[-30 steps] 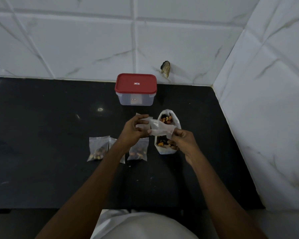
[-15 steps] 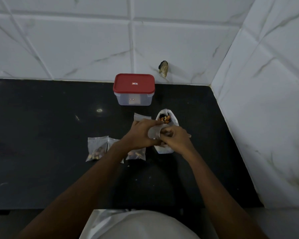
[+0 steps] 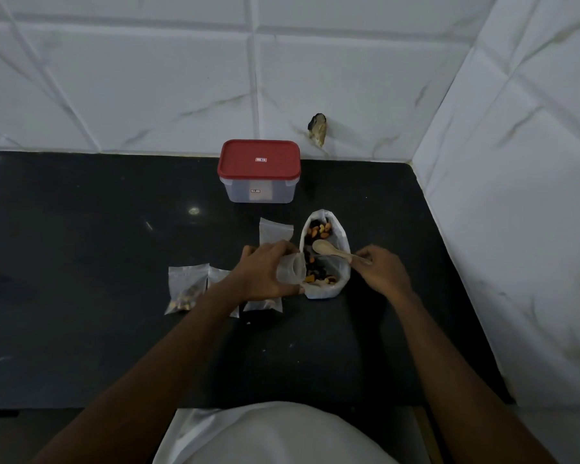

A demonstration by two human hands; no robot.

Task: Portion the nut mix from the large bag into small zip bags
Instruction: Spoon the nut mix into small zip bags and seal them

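The right hand (image 3: 382,272) has left the small zip bag (image 3: 290,271) to pinch the wooden spoon (image 3: 329,250) lying across the large bag (image 3: 322,291) of nut mix (image 3: 318,232), while the left hand (image 3: 265,272) grips the small zip bag open at the large bag's left edge; scooping seems next, needing a level lift.

Box (image 3: 259,171) behind nut bag (image 3: 325,289).
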